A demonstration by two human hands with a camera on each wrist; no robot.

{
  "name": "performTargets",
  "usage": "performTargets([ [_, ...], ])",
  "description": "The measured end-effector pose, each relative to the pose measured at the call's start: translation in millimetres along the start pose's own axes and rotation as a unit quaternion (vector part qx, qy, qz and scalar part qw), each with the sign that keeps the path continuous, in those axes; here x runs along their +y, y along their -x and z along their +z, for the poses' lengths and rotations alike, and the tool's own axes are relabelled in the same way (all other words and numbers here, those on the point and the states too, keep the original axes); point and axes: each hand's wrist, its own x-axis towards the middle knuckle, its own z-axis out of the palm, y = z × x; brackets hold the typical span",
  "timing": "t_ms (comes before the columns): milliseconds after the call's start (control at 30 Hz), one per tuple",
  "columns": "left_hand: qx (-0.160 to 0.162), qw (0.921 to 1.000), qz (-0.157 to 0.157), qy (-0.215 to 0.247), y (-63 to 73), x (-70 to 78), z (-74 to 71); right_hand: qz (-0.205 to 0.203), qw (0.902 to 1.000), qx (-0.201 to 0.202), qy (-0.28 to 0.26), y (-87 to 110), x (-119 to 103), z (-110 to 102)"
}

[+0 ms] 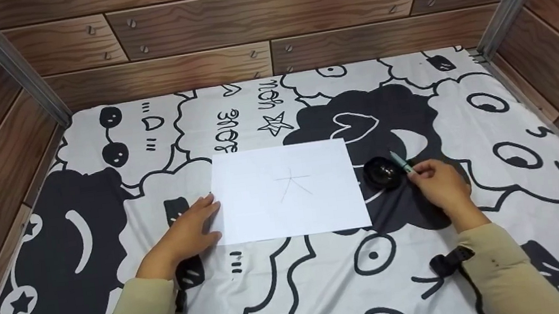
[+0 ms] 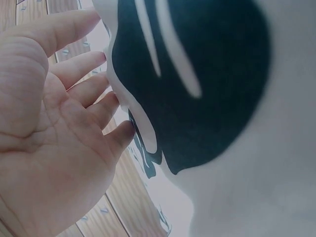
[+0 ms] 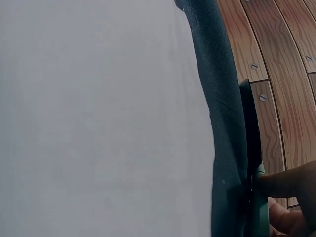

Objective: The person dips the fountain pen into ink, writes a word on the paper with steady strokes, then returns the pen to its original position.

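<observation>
A white sheet of paper (image 1: 254,213) lies on the cloth, with thin lines drawn near its middle: one crossbar, a short upright and two slanting strokes. My left hand (image 1: 186,231) touches the sheet's left edge, its fingers loosely extended; in the left wrist view the palm of that hand (image 2: 59,123) is bare. To the right of the sheet, my right hand (image 1: 440,183) pinches a slim green pen (image 1: 400,162), its tip pointing up and left. The pen passes beside a small round black bowl (image 1: 382,173), and whether they touch I cannot tell.
A white cloth with black cartoon drawings (image 1: 253,293) covers the table. Wood-patterned walls (image 1: 262,15) with metal corner posts (image 1: 18,66) enclose it at the back and sides. A black strap (image 1: 451,261) is on the right wrist.
</observation>
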Motion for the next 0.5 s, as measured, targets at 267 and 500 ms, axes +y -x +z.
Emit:
performTargets([
  [267, 0.0, 1.0, 0.0, -0.002, 1.8, 1.0, -0.7, 0.008, 0.9999, -0.007, -0.001, -0.2, -1.2, 0.8],
  [500, -0.004, 0.9998, -0.013, 0.011, 2.3, 2.0, -1.4, -0.006, 0.9999, -0.008, -0.006, 2.2, -0.8, -1.0],
])
